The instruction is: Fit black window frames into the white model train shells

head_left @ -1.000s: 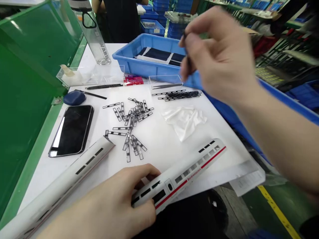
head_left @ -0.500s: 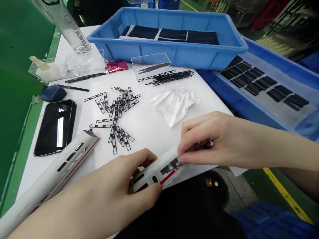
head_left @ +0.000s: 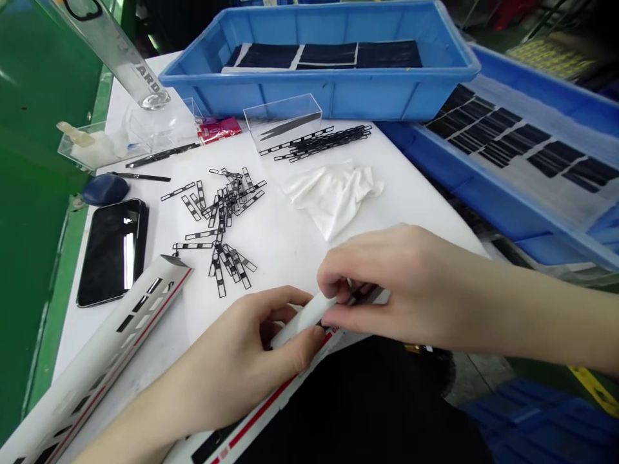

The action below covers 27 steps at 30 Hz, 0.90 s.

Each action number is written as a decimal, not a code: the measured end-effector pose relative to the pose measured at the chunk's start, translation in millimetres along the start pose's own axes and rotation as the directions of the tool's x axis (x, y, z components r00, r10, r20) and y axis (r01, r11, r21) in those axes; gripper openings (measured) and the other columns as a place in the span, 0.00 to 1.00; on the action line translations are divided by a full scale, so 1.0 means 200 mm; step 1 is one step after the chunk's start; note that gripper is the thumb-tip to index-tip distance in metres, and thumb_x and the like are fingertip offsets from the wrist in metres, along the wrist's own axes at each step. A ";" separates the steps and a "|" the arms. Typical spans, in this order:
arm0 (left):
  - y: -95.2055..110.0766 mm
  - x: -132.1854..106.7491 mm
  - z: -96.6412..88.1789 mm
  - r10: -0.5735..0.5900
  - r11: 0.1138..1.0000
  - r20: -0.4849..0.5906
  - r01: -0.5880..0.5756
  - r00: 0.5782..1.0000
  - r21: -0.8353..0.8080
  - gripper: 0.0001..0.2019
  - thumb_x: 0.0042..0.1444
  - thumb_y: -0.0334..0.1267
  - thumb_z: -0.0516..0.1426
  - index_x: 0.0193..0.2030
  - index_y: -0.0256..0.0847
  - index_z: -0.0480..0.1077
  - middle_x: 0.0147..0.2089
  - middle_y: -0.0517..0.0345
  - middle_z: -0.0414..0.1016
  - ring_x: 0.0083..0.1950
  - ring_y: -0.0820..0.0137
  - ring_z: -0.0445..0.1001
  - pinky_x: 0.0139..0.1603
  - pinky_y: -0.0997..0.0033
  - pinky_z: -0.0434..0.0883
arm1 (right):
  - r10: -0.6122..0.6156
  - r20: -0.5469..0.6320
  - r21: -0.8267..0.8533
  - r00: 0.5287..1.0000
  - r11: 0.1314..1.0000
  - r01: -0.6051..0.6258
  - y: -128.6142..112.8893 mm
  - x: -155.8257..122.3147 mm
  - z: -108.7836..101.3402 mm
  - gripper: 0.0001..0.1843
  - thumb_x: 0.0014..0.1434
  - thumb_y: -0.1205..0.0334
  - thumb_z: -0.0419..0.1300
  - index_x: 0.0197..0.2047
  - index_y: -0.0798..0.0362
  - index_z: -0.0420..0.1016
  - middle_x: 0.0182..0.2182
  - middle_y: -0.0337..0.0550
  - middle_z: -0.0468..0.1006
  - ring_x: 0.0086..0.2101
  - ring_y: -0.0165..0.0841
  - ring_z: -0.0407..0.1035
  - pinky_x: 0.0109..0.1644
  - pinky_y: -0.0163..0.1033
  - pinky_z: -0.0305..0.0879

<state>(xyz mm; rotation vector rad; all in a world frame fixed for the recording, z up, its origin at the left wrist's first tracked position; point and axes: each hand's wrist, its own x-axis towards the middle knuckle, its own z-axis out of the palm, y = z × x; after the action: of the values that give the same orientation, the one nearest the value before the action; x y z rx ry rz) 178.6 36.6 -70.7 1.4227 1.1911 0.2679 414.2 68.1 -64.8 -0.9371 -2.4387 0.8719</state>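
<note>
My left hand is shut around a white model train car shell with a red stripe, which lies tilted across the table's front edge. My right hand is at the car's upper end, its fingers pinching a small dark piece against the shell. That piece looks like a black window strip, though my fingers partly hide it. A loose pile of black-framed window strips lies left of my hands. A second white car shell lies to the left.
A blue tray of dark sheets stands at the table's back, and a second tray is at the right. A clear box holding tweezers, stacked strips, a white cloth and a phone lie on the table.
My right hand has moved left along the car and closed in at its end. The car has swung, its far end now lower, and the view has tilted down toward the table.
</note>
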 end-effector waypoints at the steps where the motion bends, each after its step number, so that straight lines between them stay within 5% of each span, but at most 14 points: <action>1: -0.01 -0.01 0.00 -0.004 0.999 -0.019 0.003 1.000 -0.052 0.14 0.63 0.48 0.64 0.49 0.44 0.83 0.28 0.60 0.82 0.31 0.62 0.82 0.28 0.73 0.74 | -0.042 -0.075 -0.109 0.996 0.993 0.034 -0.02 -0.03 0.01 0.07 0.64 0.61 0.69 0.39 0.47 0.74 0.37 0.39 0.84 0.39 0.37 0.77 0.39 0.42 0.70; 3: -0.03 -0.04 0.02 -0.028 0.983 -0.055 0.017 0.998 -0.185 0.16 0.62 0.48 0.65 0.51 0.43 0.81 0.28 0.60 0.83 0.30 0.62 0.83 0.28 0.73 0.74 | -0.120 -0.293 -0.302 0.948 0.953 0.027 -0.05 -0.10 0.04 0.08 0.63 0.61 0.70 0.44 0.44 0.76 0.44 0.43 0.85 0.47 0.46 0.77 0.49 0.50 0.70; 5: -0.06 -0.07 0.04 -0.049 0.948 -0.096 0.016 0.994 -0.318 0.16 0.62 0.48 0.65 0.51 0.42 0.79 0.32 0.57 0.85 0.33 0.61 0.84 0.30 0.72 0.76 | -0.043 -0.523 -0.278 0.852 0.953 -0.122 -0.09 -0.17 0.09 0.10 0.62 0.60 0.71 0.44 0.39 0.76 0.37 0.40 0.85 0.42 0.45 0.78 0.47 0.52 0.71; 7: -0.09 -0.09 0.06 -0.042 0.916 -0.157 -0.024 0.987 -0.400 0.15 0.63 0.48 0.64 0.51 0.41 0.78 0.35 0.55 0.86 0.36 0.62 0.85 0.33 0.73 0.77 | 0.237 -0.602 0.027 0.762 0.960 -0.277 -0.13 -0.21 0.16 0.06 0.64 0.56 0.69 0.42 0.38 0.76 0.28 0.37 0.81 0.31 0.39 0.77 0.37 0.47 0.72; 9: -0.10 -0.10 0.10 -0.006 0.904 -0.227 -0.092 0.974 -0.418 0.14 0.64 0.47 0.64 0.50 0.40 0.77 0.36 0.55 0.86 0.37 0.64 0.85 0.37 0.73 0.77 | 0.504 -0.489 0.400 0.712 0.855 -0.330 -0.16 -0.20 0.24 0.07 0.66 0.52 0.69 0.45 0.38 0.77 0.28 0.35 0.81 0.28 0.35 0.78 0.31 0.40 0.73; 12: -0.11 -0.10 0.14 0.059 0.894 -0.343 -0.202 0.938 -0.399 0.12 0.64 0.43 0.65 0.50 0.40 0.77 0.40 0.53 0.87 0.40 0.64 0.85 0.44 0.70 0.79 | 0.624 -0.315 0.771 0.716 0.607 -0.190 -0.20 -0.13 0.33 0.18 0.63 0.54 0.73 0.54 0.39 0.76 0.39 0.37 0.86 0.36 0.34 0.83 0.36 0.34 0.79; 16: -0.12 -0.09 0.18 0.115 0.892 -0.437 -0.287 0.892 -0.350 0.08 0.62 0.35 0.65 0.47 0.40 0.77 0.44 0.53 0.87 0.44 0.64 0.86 0.47 0.70 0.81 | 0.619 -0.221 0.915 0.754 0.398 -0.059 -0.24 -0.04 0.40 0.20 0.63 0.63 0.73 0.56 0.40 0.76 0.51 0.39 0.85 0.48 0.36 0.83 0.50 0.36 0.81; 19: -0.15 -0.08 0.18 0.161 0.888 -0.460 -0.332 0.873 -0.319 0.07 0.63 0.33 0.64 0.47 0.41 0.78 0.45 0.54 0.87 0.44 0.65 0.86 0.46 0.71 0.81 | 0.593 -0.197 0.929 0.781 0.367 -0.045 -0.26 -0.01 0.41 0.19 0.64 0.66 0.72 0.55 0.41 0.76 0.54 0.40 0.84 0.49 0.38 0.82 0.50 0.38 0.81; 27: -0.19 -0.08 0.16 0.233 0.894 -0.471 -0.378 0.851 -0.241 0.06 0.65 0.37 0.64 0.47 0.42 0.78 0.42 0.56 0.87 0.39 0.67 0.84 0.41 0.74 0.80 | 0.608 -0.272 0.898 0.746 0.439 -0.030 -0.24 0.04 0.39 0.16 0.61 0.65 0.73 0.51 0.44 0.80 0.53 0.41 0.85 0.46 0.38 0.83 0.48 0.38 0.82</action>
<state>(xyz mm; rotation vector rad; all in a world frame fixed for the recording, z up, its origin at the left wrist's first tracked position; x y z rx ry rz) 176.3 -4.6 -104.6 1.2876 1.1895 1.0108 343.9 13.4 -88.9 -1.0517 -0.9998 1.4760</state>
